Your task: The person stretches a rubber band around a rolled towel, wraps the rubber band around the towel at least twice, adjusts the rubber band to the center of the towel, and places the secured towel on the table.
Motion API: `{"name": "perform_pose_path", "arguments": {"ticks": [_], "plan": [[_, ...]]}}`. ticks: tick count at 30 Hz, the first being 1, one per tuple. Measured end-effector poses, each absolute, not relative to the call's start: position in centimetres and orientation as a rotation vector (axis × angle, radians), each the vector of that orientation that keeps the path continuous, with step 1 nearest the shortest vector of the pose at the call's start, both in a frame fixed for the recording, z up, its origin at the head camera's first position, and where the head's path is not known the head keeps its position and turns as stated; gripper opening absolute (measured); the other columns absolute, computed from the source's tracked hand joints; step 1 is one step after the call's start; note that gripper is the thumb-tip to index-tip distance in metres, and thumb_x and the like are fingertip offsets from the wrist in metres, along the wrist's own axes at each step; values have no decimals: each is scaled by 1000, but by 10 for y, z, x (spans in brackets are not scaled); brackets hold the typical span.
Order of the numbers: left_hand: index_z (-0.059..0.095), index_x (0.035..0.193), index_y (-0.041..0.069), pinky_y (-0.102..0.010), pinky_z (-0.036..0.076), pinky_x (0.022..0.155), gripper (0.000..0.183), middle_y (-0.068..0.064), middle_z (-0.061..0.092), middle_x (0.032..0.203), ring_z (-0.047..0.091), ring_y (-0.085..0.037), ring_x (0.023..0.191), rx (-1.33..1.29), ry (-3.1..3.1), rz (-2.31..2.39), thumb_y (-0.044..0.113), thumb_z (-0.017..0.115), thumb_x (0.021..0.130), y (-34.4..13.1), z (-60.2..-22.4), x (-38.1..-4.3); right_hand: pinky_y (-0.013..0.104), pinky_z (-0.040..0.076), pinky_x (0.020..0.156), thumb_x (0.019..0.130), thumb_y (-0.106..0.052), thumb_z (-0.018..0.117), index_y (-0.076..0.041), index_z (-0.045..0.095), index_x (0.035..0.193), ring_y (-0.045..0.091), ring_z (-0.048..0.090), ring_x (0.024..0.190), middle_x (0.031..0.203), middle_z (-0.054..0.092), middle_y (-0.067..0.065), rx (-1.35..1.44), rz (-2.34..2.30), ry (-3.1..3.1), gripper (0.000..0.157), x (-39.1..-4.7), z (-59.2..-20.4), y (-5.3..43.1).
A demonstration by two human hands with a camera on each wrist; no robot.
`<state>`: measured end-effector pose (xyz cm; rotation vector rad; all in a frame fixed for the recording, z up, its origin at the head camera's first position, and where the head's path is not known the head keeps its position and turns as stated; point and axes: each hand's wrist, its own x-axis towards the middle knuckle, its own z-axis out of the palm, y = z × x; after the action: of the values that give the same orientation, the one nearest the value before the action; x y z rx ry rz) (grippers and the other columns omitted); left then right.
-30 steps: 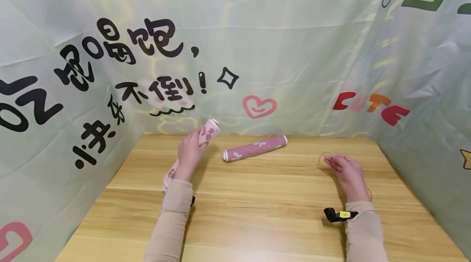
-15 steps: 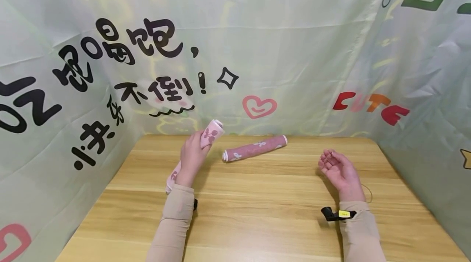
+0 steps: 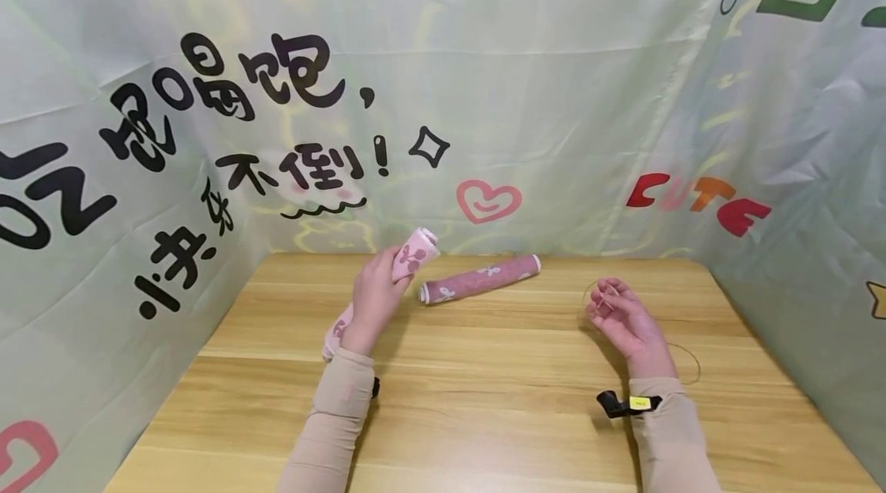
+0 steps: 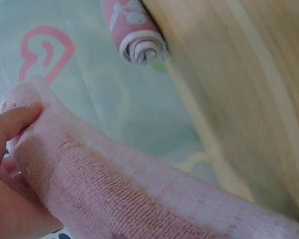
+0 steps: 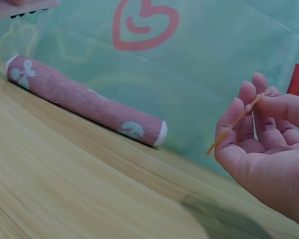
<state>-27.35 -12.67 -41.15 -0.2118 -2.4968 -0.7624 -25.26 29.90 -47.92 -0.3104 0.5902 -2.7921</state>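
My left hand (image 3: 379,293) grips a light pink rolled towel (image 3: 413,255) with a dark pink cherry print, held tilted at the left. In the left wrist view the thumb lies over the towel's (image 4: 114,179) upper end. At the right my right hand (image 3: 630,324), palm turned up, pinches a thin tan rubber band (image 5: 239,117) between thumb and fingers. A darker pink rolled towel (image 3: 477,280) with pale cherry shapes lies at the back middle of the table, between the two hands. A second thin loop, like a rubber band (image 3: 697,364), lies beside the right wrist, partly hidden by it.
The wooden table (image 3: 484,416) ends at a printed fabric backdrop (image 3: 554,116) behind, with fabric sides at left and right. A black camera mount (image 3: 612,404) is strapped at the right wrist.
My left hand has moved slightly right with the light pink towel, nearer the darker one. The right hand has turned palm up and shifted left with its rubber band.
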Motion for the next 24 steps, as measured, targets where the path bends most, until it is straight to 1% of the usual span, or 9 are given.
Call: {"name": "perform_pose_path", "arguments": {"ticks": [5, 9, 14, 19, 24], "plan": [[61, 124, 7, -49, 53, 83, 48, -15, 70, 109, 66, -33, 93, -263, -2493, -719, 19, 78, 81, -117, -414, -272, 33, 49, 85, 101, 7, 23, -6, 61, 104, 21, 60, 95, 104, 66, 8, -311, -2785, 591, 41, -253, -478, 292], [60, 125, 7, -48, 52, 85, 51, -14, 70, 111, 66, -33, 95, -304, -2502, -684, 16, 79, 79, -109, -414, -269, 32, 48, 83, 102, 6, 22, -5, 63, 106, 21, 59, 94, 105, 66, 8, -368, -2778, 578, 42, -255, -479, 286], [59, 126, 6, -47, 52, 89, 55, -14, 69, 114, 66, -31, 101, -353, -2509, -667, 11, 80, 76, -99, -415, -265, 29, 47, 79, 103, 2, 22, -6, 62, 107, 20, 57, 87, 105, 65, 7, -442, -2776, 588, 41, -257, -478, 277], [59, 126, 7, -46, 53, 89, 56, -14, 70, 114, 67, -30, 100, -410, -2478, -636, 14, 81, 75, -92, -418, -262, 29, 47, 77, 103, 2, 22, -6, 59, 110, 19, 58, 78, 106, 65, 8, -572, -2743, 597, 39, -257, -476, 269], [60, 126, 8, -47, 53, 88, 54, -12, 70, 113, 67, -30, 98, -468, -2455, -637, 14, 81, 76, -85, -420, -258, 28, 46, 78, 104, -4, 27, -7, 59, 115, 18, 59, 78, 112, 65, 8, -636, -2678, 605, 34, -256, -475, 261]]}}
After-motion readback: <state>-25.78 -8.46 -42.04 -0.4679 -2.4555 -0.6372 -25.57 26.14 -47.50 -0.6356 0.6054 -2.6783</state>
